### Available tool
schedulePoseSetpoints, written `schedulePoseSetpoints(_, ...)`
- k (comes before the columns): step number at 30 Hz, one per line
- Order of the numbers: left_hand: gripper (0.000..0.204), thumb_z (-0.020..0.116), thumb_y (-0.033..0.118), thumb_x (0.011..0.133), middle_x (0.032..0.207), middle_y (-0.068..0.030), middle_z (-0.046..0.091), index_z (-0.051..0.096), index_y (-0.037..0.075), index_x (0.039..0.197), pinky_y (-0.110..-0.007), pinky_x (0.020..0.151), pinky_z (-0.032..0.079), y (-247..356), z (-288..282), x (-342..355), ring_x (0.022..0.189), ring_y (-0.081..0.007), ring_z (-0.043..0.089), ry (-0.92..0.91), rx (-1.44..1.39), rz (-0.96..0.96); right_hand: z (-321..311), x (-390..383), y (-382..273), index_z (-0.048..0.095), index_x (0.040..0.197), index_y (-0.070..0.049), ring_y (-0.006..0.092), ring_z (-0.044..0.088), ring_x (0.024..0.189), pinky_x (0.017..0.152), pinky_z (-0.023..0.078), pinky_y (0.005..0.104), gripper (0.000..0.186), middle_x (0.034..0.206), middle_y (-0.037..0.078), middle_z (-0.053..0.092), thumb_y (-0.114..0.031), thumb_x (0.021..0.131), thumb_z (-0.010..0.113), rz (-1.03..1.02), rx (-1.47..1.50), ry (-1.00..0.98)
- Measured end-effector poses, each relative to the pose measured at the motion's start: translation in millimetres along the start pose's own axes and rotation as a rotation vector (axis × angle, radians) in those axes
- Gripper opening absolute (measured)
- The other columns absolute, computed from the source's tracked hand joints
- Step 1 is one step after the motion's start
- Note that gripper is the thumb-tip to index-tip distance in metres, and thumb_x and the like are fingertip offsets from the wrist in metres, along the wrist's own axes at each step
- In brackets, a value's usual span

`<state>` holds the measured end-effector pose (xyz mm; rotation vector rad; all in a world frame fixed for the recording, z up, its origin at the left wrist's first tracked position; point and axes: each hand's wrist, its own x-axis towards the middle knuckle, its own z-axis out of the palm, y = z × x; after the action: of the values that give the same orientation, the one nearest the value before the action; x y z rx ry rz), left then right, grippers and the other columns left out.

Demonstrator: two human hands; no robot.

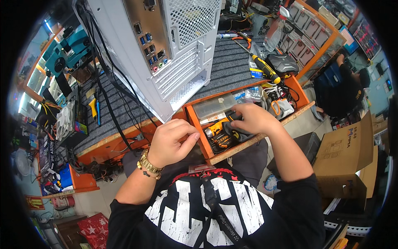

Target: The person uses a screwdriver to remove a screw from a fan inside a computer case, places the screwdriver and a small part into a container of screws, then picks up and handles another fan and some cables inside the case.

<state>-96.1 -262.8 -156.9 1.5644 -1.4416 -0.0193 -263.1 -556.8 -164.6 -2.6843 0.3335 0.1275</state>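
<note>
Grey matting (230,71) covers the workbench (108,138); near the left edge of its orange drawer (238,150), a yellow-and-black tool (214,128) lies left of the right hand (253,118) (grip unclear). Beyond that edge, the left hand (171,142) curls loosely, contents hidden.

Tall case (177,58), obstacle beside open drawer (237,149)

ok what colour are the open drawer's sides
The drawer has orange sides, seen best in the head view.
</note>
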Motion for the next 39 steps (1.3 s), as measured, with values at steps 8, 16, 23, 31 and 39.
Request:
schedulePoseSetpoints(8, 0.006, 0.079, 0.008, 0.093, 0.081, -0.0099, 0.073, 0.076, 0.004, 0.09, -0.038, 0.067, 0.054, -12, -8, -5, 0.072, -0.0283, 0.069, -0.076, 0.007, -0.008, 33, 103, 37, 0.064, 0.139, 0.008, 0.0439, 0.072, 0.121, 0.106, 0.057, 0.0466, 0.084, 0.125, 0.031, 0.074, -0.055, 0.089, 0.086, 0.095, -0.311, -0.165)
schedulePoseSetpoints(16, 0.006, 0.078, 0.008, 0.093, 0.081, -0.0091, 0.073, 0.077, 0.004, 0.09, -0.038, 0.069, 0.055, -26, 3, -11, 0.075, -0.0279, 0.071, -0.116, -0.06, -0.025, 53, 119, 75, 0.07, 0.144, -0.007, 0.0317, 0.073, 0.121, 0.094, 0.06, 0.0439, 0.071, 0.129, 0.02, 0.077, -0.052, 0.092, 0.087, 0.484, 0.572, -0.126)
schedulePoseSetpoints(23, 0.006, 0.08, 0.008, 0.093, 0.084, -0.0099, 0.074, 0.077, 0.004, 0.091, -0.039, 0.068, 0.056, -18, 5, -8, 0.075, -0.0291, 0.071, -0.206, -0.058, 0.02, 35, 104, 97, 0.079, 0.117, 0.01, 0.026, 0.074, 0.095, 0.072, 0.059, 0.0377, 0.083, 0.108, 0.021, 0.078, -0.065, 0.084, 0.09, 0.435, 0.597, -0.087)
schedulePoseSetpoints(31, 0.007, 0.079, 0.008, 0.095, 0.084, -0.0103, 0.074, 0.077, 0.004, 0.091, -0.037, 0.067, 0.056, -17, 4, -11, 0.074, -0.0285, 0.072, -0.185, -0.141, 0.019, -33, 67, 87, 0.078, 0.09, 0.005, 0.0167, 0.057, 0.057, 0.05, 0.041, 0.034, 0.072, 0.075, 0.008, 0.065, -0.065, 0.081, 0.092, 0.544, 0.47, -0.424)
schedulePoseSetpoints(39, 0.012, 0.08, 0.012, 0.097, 0.086, -0.0107, 0.075, 0.077, 0.001, 0.095, -0.035, 0.065, 0.056, -9, 19, -9, 0.071, -0.0224, 0.071, -0.219, -0.199, -0.061, -42, 32, 77, 0.065, 0.111, 0.001, 0.0068, 0.042, 0.044, 0.039, 0.025, 0.0256, 0.044, 0.067, 0.001, 0.059, -0.037, 0.098, 0.084, 0.6, 1.083, -0.464)
